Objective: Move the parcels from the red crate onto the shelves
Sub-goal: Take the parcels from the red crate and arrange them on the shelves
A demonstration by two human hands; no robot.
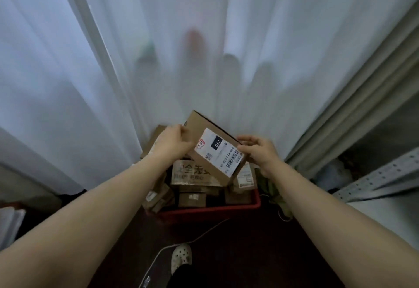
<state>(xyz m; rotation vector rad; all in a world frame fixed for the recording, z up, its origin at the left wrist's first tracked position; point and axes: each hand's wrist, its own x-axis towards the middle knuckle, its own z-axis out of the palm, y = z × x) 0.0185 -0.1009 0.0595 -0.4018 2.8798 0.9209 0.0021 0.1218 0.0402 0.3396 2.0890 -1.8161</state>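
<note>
Parcel [212, 148], a brown box with a white label, is held tilted above the red crate [210, 210] between both hands. The left hand [173, 141] grips its left edge with fingers curled over it. The right hand [257, 151] pinches its right corner. More parcels [195, 180] lie piled in the crate, which sits on the dark floor [249, 253] against a white curtain [204, 38]. A grey shelf [385, 175] stands to the right. A white cable [181, 242] runs past a shoe [181, 257].
</note>
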